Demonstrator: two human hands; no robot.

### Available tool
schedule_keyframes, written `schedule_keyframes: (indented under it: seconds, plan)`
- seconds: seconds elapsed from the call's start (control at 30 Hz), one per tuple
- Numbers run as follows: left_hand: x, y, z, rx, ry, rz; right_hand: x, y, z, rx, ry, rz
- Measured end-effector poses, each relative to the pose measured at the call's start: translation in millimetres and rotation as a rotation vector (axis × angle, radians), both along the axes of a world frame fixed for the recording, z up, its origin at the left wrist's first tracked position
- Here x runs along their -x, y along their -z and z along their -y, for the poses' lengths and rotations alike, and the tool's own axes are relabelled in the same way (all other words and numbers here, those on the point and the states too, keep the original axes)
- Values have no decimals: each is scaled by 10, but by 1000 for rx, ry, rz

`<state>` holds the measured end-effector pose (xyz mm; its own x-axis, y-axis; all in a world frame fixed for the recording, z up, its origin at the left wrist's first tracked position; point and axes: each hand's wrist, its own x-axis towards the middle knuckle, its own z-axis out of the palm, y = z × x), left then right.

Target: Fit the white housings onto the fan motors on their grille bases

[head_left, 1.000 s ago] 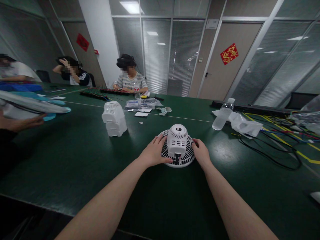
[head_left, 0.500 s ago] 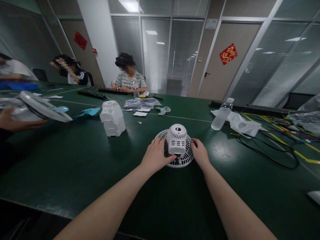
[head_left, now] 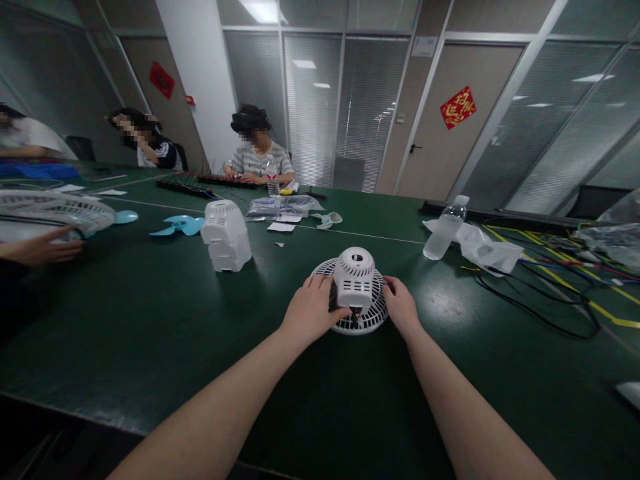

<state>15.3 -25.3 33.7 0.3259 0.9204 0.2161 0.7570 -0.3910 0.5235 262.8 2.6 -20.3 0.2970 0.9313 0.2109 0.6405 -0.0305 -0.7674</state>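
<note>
A white fan head (head_left: 355, 288) lies grille-down on the green table, its vented motor housing pointing up. Short wires and a dark connector show at the near side of the housing. My left hand (head_left: 311, 308) grips the fan's left side, with the thumb reaching toward the wires. On the right rim of the grille, my right hand (head_left: 400, 307) has its fingers curled round the edge. To the left, apart from my hands, stands a white plastic fan base (head_left: 226, 237). Beyond it lies a light blue fan blade (head_left: 179, 225).
At the left edge a co-worker's hand (head_left: 43, 248) holds another white fan head (head_left: 60, 210). A water bottle (head_left: 446, 228) stands right, beside white wrapping (head_left: 487, 247) and loose cables (head_left: 545, 293). Plastic bags (head_left: 283, 208) lie at the back, before a seated person (head_left: 257, 157).
The co-worker's fan head at the left has tilted flatter and shifted left, leaving the blue blade more visible. My hands and my fan head have stayed in place.
</note>
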Motion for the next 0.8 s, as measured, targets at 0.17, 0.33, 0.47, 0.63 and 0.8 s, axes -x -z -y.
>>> schedule_keyframes:
  seconds: [0.17, 0.33, 0.47, 0.63, 0.8]
  plan:
    - [6, 20, -13, 18, -5, 18, 9, -12, 6, 14, 4, 1]
    - [21, 5, -23, 32, -3, 42, 17, -30, 14, 16, 9, 2]
    - [15, -44, 5, 27, -6, 36, 18, -32, 8, 18, 8, 3]
    - [-8, -125, 68, -16, -41, -70, 11, -15, -11, 18, 11, 5]
    - [-12, -104, 68, -66, -44, -113, 9, -7, -13, 25, 15, 3]
